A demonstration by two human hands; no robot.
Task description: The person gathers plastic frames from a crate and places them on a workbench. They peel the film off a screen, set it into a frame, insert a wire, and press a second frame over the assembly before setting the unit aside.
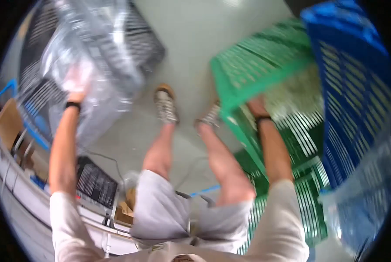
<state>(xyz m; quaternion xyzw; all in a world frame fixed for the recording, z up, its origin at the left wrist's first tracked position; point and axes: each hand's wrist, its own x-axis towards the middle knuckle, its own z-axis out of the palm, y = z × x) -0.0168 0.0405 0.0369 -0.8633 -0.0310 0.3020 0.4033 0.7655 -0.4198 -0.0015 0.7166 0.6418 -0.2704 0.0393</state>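
Observation:
My left hand is inside or behind a large clear plastic bag at the far left. The film and motion blur smear its fingers. The bag lies over a dark slatted crate. On the right, my right hand reaches into a green slatted crate, just inside its near-left rim. Its fingers are hidden there, so I cannot tell whether they grip anything. Beside that hand, inside the crate, is a blurred pale yellow-green mass whose kind I cannot make out.
A tall blue slatted crate leans at the right, with clear bluish plastic film below it. More green crates lie near my right arm. A black printed panel and a cable are at the lower left. My feet stand between both sides.

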